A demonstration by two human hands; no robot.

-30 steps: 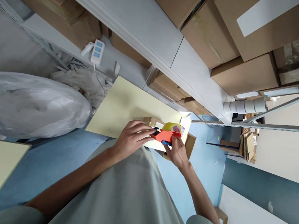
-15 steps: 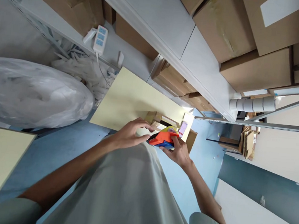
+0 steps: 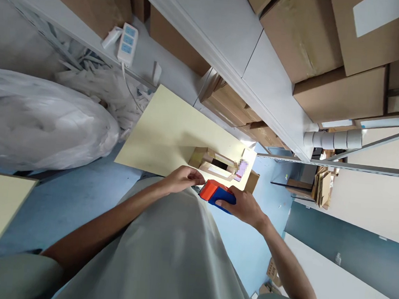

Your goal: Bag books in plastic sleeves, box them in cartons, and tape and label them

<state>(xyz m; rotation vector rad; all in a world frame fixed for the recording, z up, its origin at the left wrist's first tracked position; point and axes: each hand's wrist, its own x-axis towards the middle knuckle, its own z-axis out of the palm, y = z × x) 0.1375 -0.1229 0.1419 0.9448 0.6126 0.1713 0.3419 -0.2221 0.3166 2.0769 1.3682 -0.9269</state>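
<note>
The orange-red and blue plastic tape dispenser [image 3: 218,196] is held up in front of the person's body, just beyond the near edge of the pale yellow rectangular tabletop [image 3: 156,130]. The right hand [image 3: 245,206] grasps it by one end, the thumb laid along the blue side and the fingers largely hidden behind; this grip probably steadies the body of the tool while leaving its orange-red end exposed. That end points toward the left hand [image 3: 184,179], whose fingers are bent close beside it. Whether those fingers pinch anything, or touch the dispenser at all, cannot be told at this size, though the hand seems placed to work at the exposed end. Past the hands, a brown cardboard box [image 3: 205,158] with a dark patch on its side rests on the tabletop near that edge, presumably to keep it within easy reach. A flat phone with a lilac screen [image 3: 241,170] lies just beside the box's right end, perhaps put there to leave the working spot alone. Farther out, the grey metal shelf [image 3: 209,19] runs alongside the tabletop and bears large brown cartons [image 3: 308,43], apparently for storage close to the work.
</note>
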